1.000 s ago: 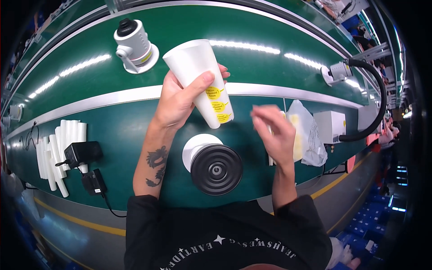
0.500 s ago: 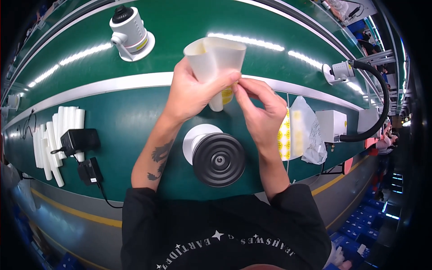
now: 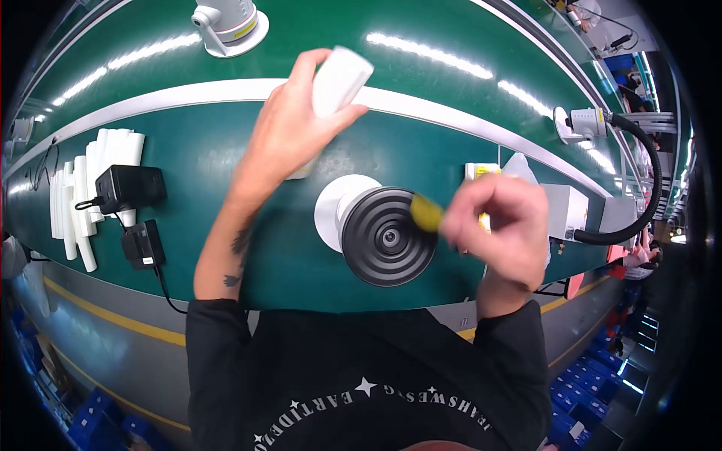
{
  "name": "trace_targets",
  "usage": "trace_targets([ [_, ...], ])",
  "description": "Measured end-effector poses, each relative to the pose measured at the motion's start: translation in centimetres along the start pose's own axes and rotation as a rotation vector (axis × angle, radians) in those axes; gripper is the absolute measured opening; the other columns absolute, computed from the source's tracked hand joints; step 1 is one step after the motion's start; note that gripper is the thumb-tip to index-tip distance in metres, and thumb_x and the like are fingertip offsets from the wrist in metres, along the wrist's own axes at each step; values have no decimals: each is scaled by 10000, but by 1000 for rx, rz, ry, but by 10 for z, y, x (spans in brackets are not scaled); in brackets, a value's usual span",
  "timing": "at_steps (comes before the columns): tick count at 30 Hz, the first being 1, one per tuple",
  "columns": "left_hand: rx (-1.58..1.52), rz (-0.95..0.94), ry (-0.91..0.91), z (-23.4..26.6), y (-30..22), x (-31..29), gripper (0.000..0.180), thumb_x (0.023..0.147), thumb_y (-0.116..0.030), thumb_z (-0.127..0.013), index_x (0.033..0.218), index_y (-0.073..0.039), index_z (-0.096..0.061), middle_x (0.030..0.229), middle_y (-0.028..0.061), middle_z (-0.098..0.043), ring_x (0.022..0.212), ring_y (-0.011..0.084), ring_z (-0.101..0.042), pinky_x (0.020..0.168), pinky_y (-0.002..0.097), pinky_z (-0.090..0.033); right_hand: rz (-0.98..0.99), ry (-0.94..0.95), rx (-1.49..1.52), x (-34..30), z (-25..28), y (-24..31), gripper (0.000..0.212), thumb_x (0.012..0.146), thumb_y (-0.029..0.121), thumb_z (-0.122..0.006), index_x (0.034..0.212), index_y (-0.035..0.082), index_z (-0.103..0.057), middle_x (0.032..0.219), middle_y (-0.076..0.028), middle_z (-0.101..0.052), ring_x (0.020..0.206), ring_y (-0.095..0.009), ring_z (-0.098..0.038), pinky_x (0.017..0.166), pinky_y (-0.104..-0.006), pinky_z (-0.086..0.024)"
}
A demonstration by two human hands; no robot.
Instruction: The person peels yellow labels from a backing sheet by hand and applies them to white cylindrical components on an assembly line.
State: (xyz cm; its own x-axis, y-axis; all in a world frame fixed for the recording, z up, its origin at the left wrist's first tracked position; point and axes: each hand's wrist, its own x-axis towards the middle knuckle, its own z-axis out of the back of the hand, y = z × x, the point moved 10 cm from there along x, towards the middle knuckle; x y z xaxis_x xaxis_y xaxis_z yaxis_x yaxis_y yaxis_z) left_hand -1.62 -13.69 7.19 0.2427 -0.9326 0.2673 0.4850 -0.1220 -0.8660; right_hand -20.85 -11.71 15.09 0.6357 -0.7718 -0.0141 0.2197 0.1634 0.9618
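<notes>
My left hand [image 3: 289, 124] is closed around a white hollow sleeve [image 3: 343, 81], raised above the far part of the bench. Between the thumb and fingertips of my right hand [image 3: 505, 225] is a yellow sticker [image 3: 426, 213], both smeared by motion. The sticker passes in front of the right edge of a device with a black ribbed round top [image 3: 380, 252] and a white round base [image 3: 329, 214]. Behind my right hand, a sheet of yellow round stickers [image 3: 480, 172] is mostly hidden.
To the left, several white sleeves [image 3: 71, 195] lie stacked beside two black power adapters [image 3: 131, 190]. A white lamp-like device [image 3: 229, 26] stands at the back. On the right are a clear plastic bag [image 3: 517, 167], a white box [image 3: 565, 210] and a black corrugated hose [image 3: 645, 173].
My hands have moved apart. The right came down and to the right with the yellow sticker, away from the sleeve. The left stays raised and has turned the sleeve.
</notes>
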Motion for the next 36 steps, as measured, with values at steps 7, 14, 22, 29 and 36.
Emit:
trace_targets([
  [7,595,-184,207,-26,12,-42,606,736,-393,-715,1182,-38,-508,1046,164,-583,981,346,-563,804,442,-447,-211,381,-62,-7,-42,-16,91,780,27,-699,732,6,-625,433,22,-430,407,-24,-345,406,-221,-276],
  [14,277,-318,-41,-1,-22,-59,346,795,-241,-675,1028,-3,-582,1122,177,-576,1030,349,-552,870,430,-444,-208,261,-277,1,-32,-22,99,754,-9,-694,706,3,-608,444,32,-485,409,-6,-417,434,-189,-301],
  [22,-268,-780,-15,17,-85,-113,160,858,-168,-572,886,-11,-580,1057,214,-619,963,409,-617,745,456,-526,-231,212,-240,0,-27,-24,107,767,37,-683,709,4,-599,417,0,-416,394,-42,-352,401,-230,-288],
  [29,-78,-848,62,3,-91,-118,269,918,-309,-504,950,-59,-597,1073,182,-599,991,391,-585,745,485,-512,-232,203,-241,0,-25,-25,108,765,34,-680,701,9,-596,413,-1,-413,392,-44,-355,399,-229,-285],
  [36,-66,-880,59,4,-98,-118,259,806,-291,-605,938,-78,-670,1048,153,-603,965,360,-585,736,454,-513,-198,210,-259,2,-28,-22,104,765,38,-666,700,8,-592,415,-28,-447,371,-66,-400,395,-233,-299],
])
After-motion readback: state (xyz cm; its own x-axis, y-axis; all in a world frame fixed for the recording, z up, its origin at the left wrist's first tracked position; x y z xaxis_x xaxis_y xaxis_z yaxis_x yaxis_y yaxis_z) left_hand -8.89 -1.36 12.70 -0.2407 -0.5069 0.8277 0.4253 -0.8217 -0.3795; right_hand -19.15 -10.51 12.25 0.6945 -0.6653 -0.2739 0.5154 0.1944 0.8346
